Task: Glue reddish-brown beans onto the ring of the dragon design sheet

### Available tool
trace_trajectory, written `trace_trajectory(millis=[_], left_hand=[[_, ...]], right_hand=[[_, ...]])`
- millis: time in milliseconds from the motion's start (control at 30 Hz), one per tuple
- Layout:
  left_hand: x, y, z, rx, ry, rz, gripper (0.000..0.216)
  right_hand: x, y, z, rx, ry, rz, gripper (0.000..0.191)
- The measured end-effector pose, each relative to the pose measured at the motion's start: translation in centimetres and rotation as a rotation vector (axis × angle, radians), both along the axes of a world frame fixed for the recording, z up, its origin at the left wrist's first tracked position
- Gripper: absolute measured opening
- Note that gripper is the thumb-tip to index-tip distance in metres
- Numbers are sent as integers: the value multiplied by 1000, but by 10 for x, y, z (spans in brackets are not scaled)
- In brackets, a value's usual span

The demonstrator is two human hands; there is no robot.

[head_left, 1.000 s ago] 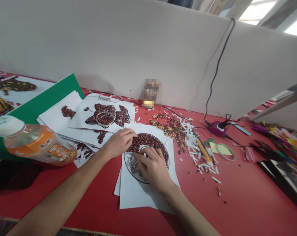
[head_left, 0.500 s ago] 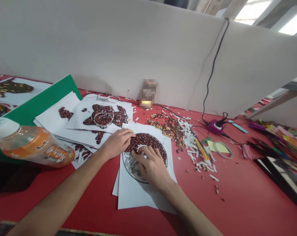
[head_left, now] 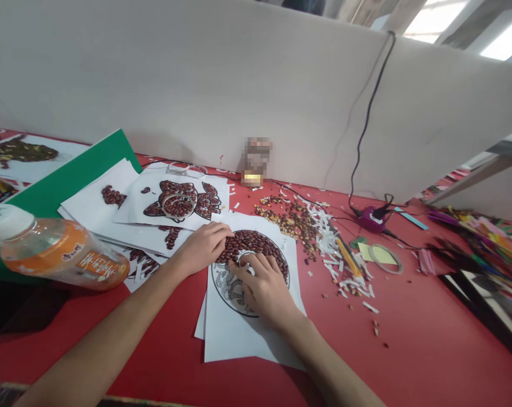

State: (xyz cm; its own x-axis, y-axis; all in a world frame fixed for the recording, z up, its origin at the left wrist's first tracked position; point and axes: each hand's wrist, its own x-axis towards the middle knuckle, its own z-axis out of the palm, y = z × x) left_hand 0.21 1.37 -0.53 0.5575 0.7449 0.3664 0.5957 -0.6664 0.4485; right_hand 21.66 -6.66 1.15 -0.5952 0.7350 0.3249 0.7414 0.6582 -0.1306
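Observation:
A white sheet [head_left: 239, 333] with a printed circle [head_left: 226, 285] lies on the red table [head_left: 408, 362]. The circle's upper half is covered with dark red beans [head_left: 256, 242]. My left hand [head_left: 203, 246] rests on the sheet's upper left edge, fingers curled and pressing down beside the beans. My right hand [head_left: 262, 282] lies over the circle's middle, fingertips pressed on the beans' lower border, near a small tape ring. What, if anything, sits under the fingertips is hidden.
Other sheets with bean pictures [head_left: 179, 198] and a green board [head_left: 61, 181] lie to the left. An orange drink bottle [head_left: 56, 254] lies on its side near left. Loose beans [head_left: 292, 217], paper strips [head_left: 336, 249], a tape roll [head_left: 385, 259] and a purple device [head_left: 372, 217] with a cable sit right.
Both hands stay on the sheet with only slight finger shifts on the beans. The view has shifted a little.

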Motion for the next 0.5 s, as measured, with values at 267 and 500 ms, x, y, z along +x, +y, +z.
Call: trace_trajectory(millis=[267, 500], left_hand=[[1, -1, 0, 9, -15, 7, 31], [-1, 0, -1, -3, -22, -2, 30]], right_hand=[[-1, -1, 1, -31, 1, 15, 43], [48, 57, 5, -117, 302, -199, 46]])
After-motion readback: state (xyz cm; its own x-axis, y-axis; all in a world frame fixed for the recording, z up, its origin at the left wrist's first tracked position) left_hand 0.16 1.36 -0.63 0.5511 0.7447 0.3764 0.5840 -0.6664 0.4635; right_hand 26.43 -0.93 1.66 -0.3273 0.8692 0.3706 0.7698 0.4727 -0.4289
